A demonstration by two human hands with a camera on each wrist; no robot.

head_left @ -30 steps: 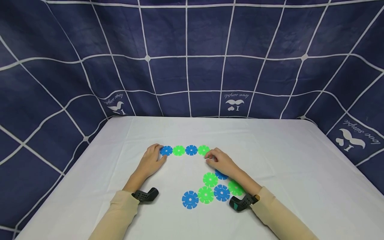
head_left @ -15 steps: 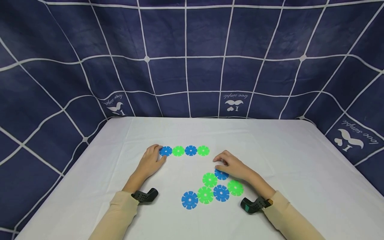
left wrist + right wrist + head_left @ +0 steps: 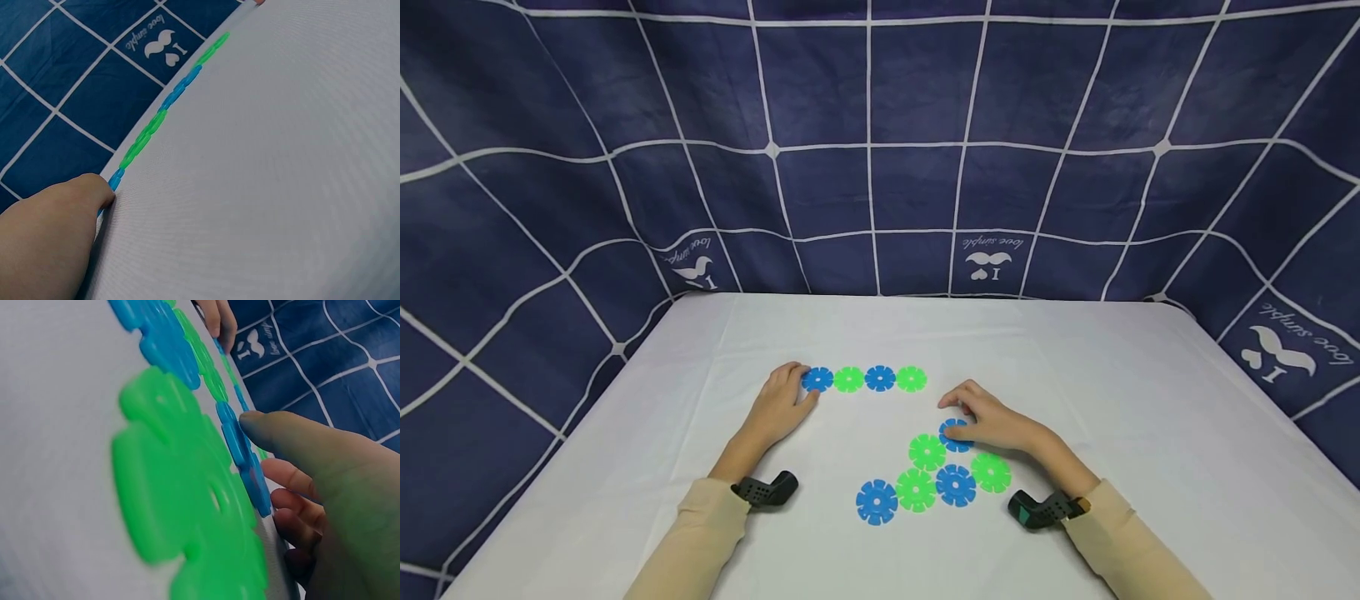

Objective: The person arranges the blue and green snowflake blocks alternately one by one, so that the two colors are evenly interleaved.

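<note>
Blue and green toothed plastic discs, like snowflake building discs, lie flat on the white table. Four-part order aside, a row at the back alternates blue and green; my left hand (image 3: 775, 407) rests at its left end, index finger and thumb touching the end blue disc (image 3: 820, 379). In the left wrist view its thumb (image 3: 94, 190) covers part of that disc. My right hand (image 3: 996, 421) hovers over a loose blue disc (image 3: 957, 447), thumb across it, fingers bent and apart from the thumb. The right wrist view shows the thumb (image 3: 275, 428) close to this blue disc (image 3: 234, 440); contact is unclear.
Nearer me lie loose discs: green (image 3: 927, 452), green (image 3: 916, 490), green (image 3: 991, 472), blue (image 3: 956, 486) and blue (image 3: 877, 502). A dark blue checked cloth (image 3: 917, 192) hangs behind the white table (image 3: 775, 542). Each wrist wears a black camera.
My right hand has left the right end of the row, moving right and toward me, over the loose blue disc. The left hand and the discs have stayed in place.
</note>
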